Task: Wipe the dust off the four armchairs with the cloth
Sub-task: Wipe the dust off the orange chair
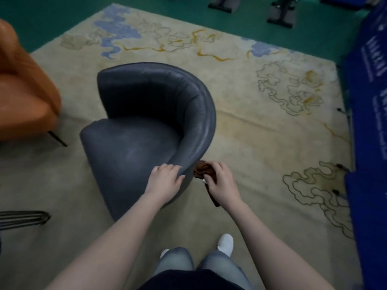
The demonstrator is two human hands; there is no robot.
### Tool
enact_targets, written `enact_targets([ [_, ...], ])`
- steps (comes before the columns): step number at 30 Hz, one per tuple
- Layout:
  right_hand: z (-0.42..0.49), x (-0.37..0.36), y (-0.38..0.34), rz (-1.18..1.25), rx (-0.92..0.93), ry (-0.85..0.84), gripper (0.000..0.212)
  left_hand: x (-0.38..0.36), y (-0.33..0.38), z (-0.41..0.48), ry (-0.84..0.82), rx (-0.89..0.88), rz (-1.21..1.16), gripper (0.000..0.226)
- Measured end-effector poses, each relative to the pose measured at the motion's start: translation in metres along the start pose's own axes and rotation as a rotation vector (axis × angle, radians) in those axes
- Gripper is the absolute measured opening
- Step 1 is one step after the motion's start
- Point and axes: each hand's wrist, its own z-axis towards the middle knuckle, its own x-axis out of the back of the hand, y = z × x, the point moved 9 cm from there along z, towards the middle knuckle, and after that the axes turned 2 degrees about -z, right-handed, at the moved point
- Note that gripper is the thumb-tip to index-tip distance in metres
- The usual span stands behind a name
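Left hand [165,178]: fingers curled over the near end of the grey armchair's [146,114] curved back, gripping its rim. Right hand [220,179]: closed around a bunched brown cloth [202,170], just beside the left hand, the two apart. Cloth: held against the outer side of the same rim end, one tail hanging below the wrist. Grey armchair: leather, tub-shaped, seat facing left, standing on a beige patterned rug [261,126]. Orange armchair [23,95]: left edge, near the grey one, partly out of view. Wire legs [25,218]: lower left. Blue banner [369,126]: along the right edge. Green floor [52,19]: beyond the rug. White shoe [226,243]: bottom centre, on the rug.
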Motion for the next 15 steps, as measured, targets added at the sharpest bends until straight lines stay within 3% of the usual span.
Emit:
enact_targets([
  [15, 0.037, 0.163, 0.182, -0.009, -0.192, 0.127, 0.038, -0.025, 0.217, 0.130, -0.040, -0.168, 0.016, 0.043],
])
